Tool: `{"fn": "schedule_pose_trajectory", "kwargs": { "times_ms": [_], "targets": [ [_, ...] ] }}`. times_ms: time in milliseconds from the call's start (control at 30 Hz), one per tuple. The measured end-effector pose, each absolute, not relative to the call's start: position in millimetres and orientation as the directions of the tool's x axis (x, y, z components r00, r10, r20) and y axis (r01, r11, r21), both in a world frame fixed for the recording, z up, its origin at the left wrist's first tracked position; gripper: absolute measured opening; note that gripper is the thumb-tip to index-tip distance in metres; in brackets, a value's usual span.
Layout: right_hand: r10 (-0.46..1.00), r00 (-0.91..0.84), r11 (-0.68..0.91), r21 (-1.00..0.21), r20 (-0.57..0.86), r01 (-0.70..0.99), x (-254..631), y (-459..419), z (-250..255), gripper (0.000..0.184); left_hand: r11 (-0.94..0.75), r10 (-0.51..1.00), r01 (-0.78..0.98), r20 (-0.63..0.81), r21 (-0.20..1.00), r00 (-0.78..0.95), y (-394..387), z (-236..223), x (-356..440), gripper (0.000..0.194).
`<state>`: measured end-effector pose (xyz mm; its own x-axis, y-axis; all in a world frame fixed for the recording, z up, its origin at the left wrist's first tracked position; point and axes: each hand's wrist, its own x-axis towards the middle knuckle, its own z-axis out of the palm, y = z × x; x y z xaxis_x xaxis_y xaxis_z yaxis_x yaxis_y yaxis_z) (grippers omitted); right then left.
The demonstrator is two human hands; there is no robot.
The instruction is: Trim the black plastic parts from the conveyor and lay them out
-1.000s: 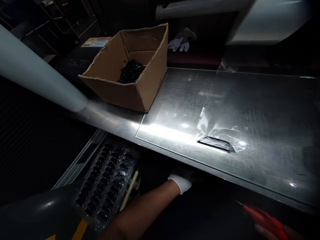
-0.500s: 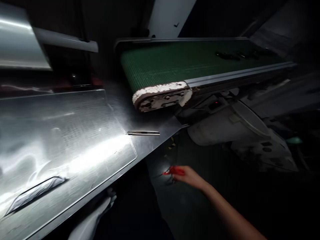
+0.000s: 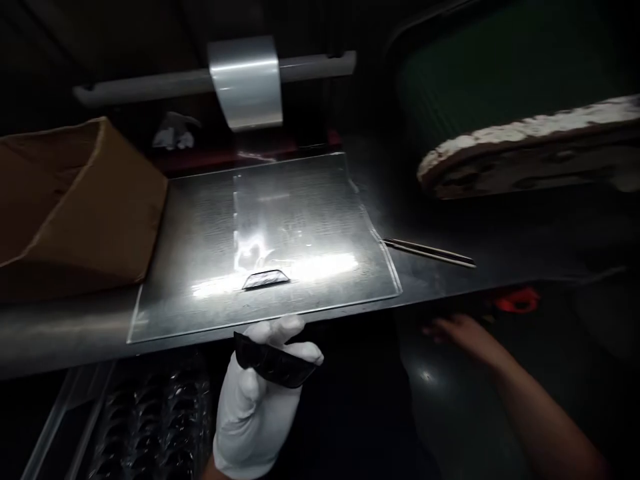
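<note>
My left hand wears a white glove and is closed on a small curved black plastic piece, held just below the front edge of the metal table. My bare right hand hangs lower right, under the table edge, fingers stretched out and holding nothing. A red tool sits apart from it, to its right, in the dark. A clear sheet lies on the table, with a small dark piece near its front edge.
A cardboard box stands at the left. Metal tweezers lie right of the sheet. A conveyor end juts in at the right. A film roll hangs at the back. A blister tray sits below left.
The view swung right, then back to the sheet. My left hand came up from under the table with the black piece. My right hand no longer holds the red tool.
</note>
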<state>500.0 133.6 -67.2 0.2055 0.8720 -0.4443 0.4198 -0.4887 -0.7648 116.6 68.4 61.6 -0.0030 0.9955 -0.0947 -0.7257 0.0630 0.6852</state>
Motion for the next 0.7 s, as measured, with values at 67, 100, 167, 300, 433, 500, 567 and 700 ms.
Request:
{"fn": "schedule_pose_trajectory", "kwargs": {
  "times_ms": [67,100,167,300,433,500,567,700],
  "targets": [
    [0.826,-0.089,-0.459,-0.755,-0.557,0.467,463.5,126.7,-38.3,0.047,0.021,0.993,-0.727,-0.098,0.686,-0.063,69.7,64.6,106.2,0.027],
    [0.791,-0.232,-0.418,-0.776,-0.567,0.472,441.8,123.3,-17.4,0.041,0.010,0.991,-0.726,-0.102,0.687,-0.083,69.9,65.5,101.9,0.027],
    [0.760,-0.510,-0.126,-0.861,-0.403,0.493,394.2,120.1,31.5,0.026,-0.010,0.989,-0.717,-0.101,0.697,-0.111,69.9,66.4,95.9,0.026],
    [0.742,-0.636,0.445,-0.865,0.213,0.230,307.0,130.6,113.9,0.018,-0.055,0.978,-0.702,-0.101,0.711,-0.180,69.1,66.1,92.5,0.026],
    [0.635,-0.691,0.630,-0.749,0.346,0.204,255.5,145.2,135.7,0.016,-0.130,0.957,-0.613,-0.062,0.780,-0.282,67.4,62.5,87.6,0.027],
    [0.612,-0.729,0.640,-0.734,0.308,0.227,242.5,148.4,130.6,0.013,-0.129,0.944,-0.521,-0.056,0.844,-0.324,65.5,58.7,82.7,0.031],
    [0.597,-0.760,0.627,-0.741,0.259,0.240,237.2,149.2,123.2,0.012,-0.056,0.938,-0.445,-0.105,0.894,-0.330,62.3,54.6,78.3,0.038],
    [0.592,-0.789,0.564,-0.785,0.166,0.257,244.8,157.9,114.5,0.007,0.126,0.932,-0.404,-0.248,0.906,-0.265,55.7,53.3,72.3,0.052]
  ]
}}
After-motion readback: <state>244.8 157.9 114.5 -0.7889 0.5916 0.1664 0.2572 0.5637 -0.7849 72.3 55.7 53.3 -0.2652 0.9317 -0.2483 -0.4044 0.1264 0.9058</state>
